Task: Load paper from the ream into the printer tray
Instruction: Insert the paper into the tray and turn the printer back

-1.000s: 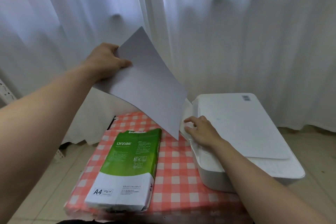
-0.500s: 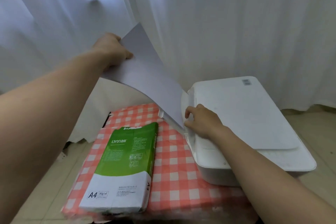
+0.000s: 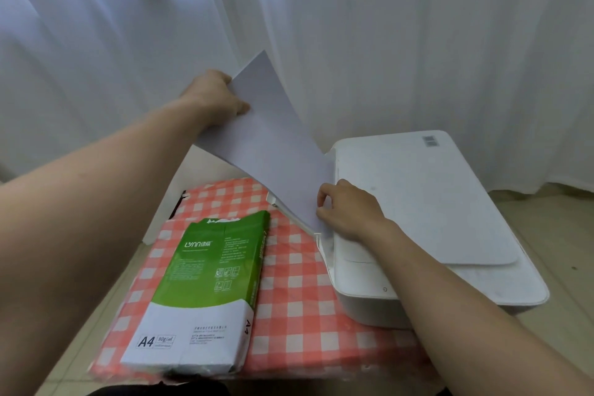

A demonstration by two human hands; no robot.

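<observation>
Now | left hand [image 3: 213, 100] clamps sheet [image 3: 273, 145] top | right hand [image 3: 348, 210] pinches bottom at tray [image 3: 291, 212]

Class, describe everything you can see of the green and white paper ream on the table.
The ream is a flat rectangular pack in a glossy wrapper, green over its far part and white at the near end, which is marked A4. Its far end looks torn open. It lies flat on the red-and-white checked tablecloth, left of the white printer and apart from it. Neither hand touches it.

The green-and-white ream [image 3: 205, 292] reads "A4", "80g/m²" and, seemingly, "LYNN"; its smaller print is illegible.
</observation>
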